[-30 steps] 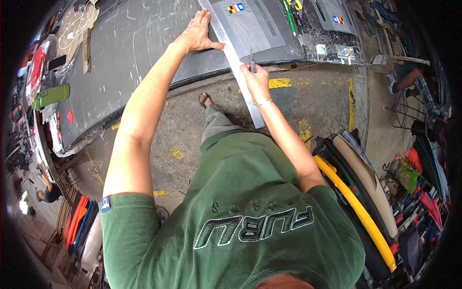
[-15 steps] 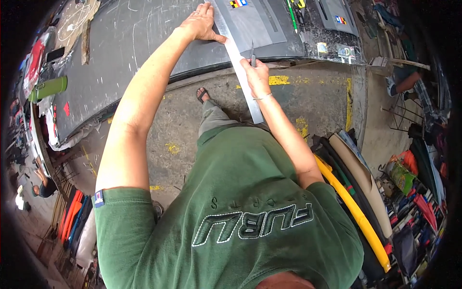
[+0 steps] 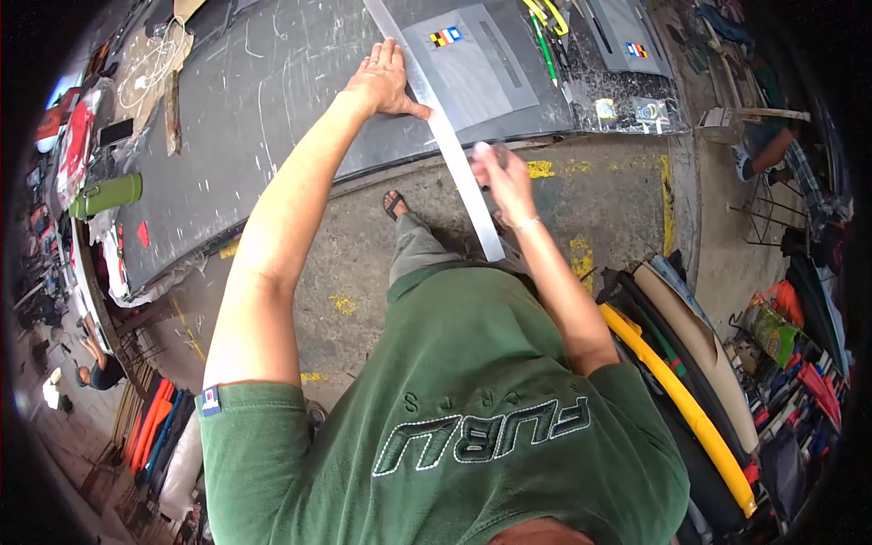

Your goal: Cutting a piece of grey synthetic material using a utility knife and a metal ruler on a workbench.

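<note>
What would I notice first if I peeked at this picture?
First, the long metal ruler lying slantwise across the big dark worktable, sticking out past its near edge. The left hand presses flat beside it on the table, while the right hand pinches something small and blurred against the ruler's edge. A green bottle lies far left.

A small rectangular label (image 3: pixel 445 36) in red, yellow, blue and black is seen on the grey sheet at the top of the table. A like one (image 3: pixel 637 50) lies further right. Two small square printed packets (image 3: pixel 607 109) (image 3: pixel 647 111) are set side by side near the table's right edge. A green and orange printed bag (image 3: pixel 774 329) stands at right
</note>
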Motion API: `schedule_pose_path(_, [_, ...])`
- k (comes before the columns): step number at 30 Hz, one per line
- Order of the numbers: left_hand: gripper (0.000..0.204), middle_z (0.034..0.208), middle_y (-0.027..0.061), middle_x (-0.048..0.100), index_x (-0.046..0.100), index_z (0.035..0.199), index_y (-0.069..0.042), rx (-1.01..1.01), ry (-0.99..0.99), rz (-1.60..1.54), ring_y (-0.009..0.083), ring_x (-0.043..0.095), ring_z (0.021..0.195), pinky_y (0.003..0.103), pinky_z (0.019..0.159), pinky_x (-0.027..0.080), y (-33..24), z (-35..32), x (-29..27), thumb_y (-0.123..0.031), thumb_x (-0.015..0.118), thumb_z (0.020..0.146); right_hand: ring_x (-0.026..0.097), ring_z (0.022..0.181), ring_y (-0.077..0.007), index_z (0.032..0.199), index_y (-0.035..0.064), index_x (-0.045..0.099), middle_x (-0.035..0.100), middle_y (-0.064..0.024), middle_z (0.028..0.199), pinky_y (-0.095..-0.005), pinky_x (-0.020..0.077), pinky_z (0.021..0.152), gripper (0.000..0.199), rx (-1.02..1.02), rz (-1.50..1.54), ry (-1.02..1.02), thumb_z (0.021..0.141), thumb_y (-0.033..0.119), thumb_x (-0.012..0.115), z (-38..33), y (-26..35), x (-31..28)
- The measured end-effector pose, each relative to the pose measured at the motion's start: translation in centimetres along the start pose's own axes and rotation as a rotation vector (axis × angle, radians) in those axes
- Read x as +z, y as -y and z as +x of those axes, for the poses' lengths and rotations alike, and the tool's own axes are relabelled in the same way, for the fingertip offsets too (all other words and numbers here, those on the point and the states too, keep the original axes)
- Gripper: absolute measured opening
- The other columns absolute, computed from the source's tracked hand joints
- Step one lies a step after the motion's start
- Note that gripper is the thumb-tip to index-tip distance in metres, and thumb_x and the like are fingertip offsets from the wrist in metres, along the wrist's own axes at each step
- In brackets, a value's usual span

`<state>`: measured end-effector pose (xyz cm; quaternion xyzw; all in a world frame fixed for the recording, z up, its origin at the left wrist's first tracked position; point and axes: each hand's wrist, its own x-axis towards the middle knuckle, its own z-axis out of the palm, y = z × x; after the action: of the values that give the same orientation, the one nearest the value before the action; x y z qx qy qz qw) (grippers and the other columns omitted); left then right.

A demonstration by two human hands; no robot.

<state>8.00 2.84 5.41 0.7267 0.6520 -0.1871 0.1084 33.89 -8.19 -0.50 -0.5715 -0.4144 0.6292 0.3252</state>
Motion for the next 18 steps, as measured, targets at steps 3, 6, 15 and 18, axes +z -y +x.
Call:
schedule_pose_path(3, [0.16,0.165,0.0361,0.013,0.016,0.154,0.019,0.011,-0.002,-0.013,0.0453,0.014,0.156,0.045,0.128,0.022,0.1,0.0,-0.2,-0.09,0.075,0.053,0.057,0.063,-0.0056,0.092,0.0076,0.073,0.065,0.003,0.072,-0.0233,0.0425,0.053,0.042,0.0,-0.146,-0.097,0.097,0.049,0.07,-0.9,-2.5,-5.9])
schedule_pose_path(6, [0.159,0.166,0.0332,0.014,0.016,0.156,0.016,0.006,-0.037,-0.094,0.0457,0.017,0.156,0.047,0.127,0.026,0.2,-0.1,-0.1,-0.08,0.086,0.05,0.051,0.058,-0.0063,0.088,0.0078,0.07,0.06,0.0036,0.067,-0.0246,0.0388,0.053,0.042,-0.011,-0.348,-0.221,0.097,0.049,0.07,-0.6,-10.2,-13.1])
schedule_pose_path(15, [0.159,0.165,0.0369,0.012,0.014,0.154,0.019,0.032,0.042,-0.065,0.0477,0.014,0.155,0.046,0.128,0.022,-0.8,0.5,-1.1,-0.086,0.079,0.054,0.066,0.07,-0.0341,0.113,-0.0023,0.061,0.068,-0.0229,0.083,-0.0443,0.053,0.073,0.031,0.163,-0.862,-0.431,0.09,0.019,0.064,-10.4,-29.7,-27.0])
schedule_pose_path(18, [0.158,0.165,0.0367,0.013,0.015,0.154,0.019,0.018,0.038,-0.069,0.0478,0.014,0.155,0.046,0.128,0.023,-0.3,0.1,-1.0,-0.084,0.08,0.055,0.066,0.069,-0.0328,0.116,-0.0019,0.058,0.067,-0.021,0.083,-0.0463,0.0535,0.067,0.032,0.44,-0.726,-0.382,0.089,0.014,0.064,-11.5,-29.0,-25.6])
